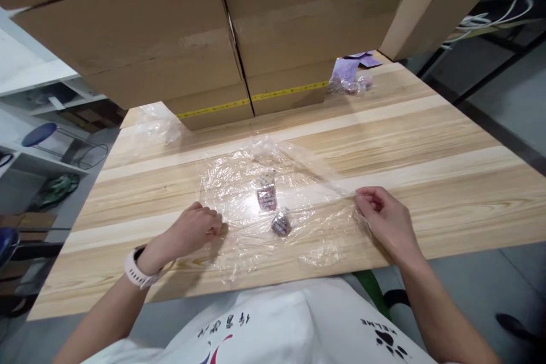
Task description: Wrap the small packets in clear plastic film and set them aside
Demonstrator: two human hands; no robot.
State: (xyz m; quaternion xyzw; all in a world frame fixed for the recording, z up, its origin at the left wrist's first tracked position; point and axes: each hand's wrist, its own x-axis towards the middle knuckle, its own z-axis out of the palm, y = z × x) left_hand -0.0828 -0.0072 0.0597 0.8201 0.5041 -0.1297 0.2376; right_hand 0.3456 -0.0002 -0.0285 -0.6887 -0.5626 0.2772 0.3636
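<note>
A crinkled sheet of clear plastic film (239,182) lies spread over the wooden table. Within the sheet's outline are two small items: a printed packet (267,198) with pale lettering and a dark, shiny wrapped piece (281,224) nearer to me. Whether they are under or on top of the film I cannot tell. My right hand (390,219) pinches the film's right edge between thumb and fingers, pulling a fold taut. At the left edge, my left hand (194,231) is closed with curled fingers on the film; its fingertips are partly hidden.
Large cardboard boxes (290,28) stand along the table's far side. A yellow measuring tape (290,91) runs across their lower part. More clear plastic (156,125) lies at the far left, and purple packaging (344,70) at the far right. The table's front edge is close to my body.
</note>
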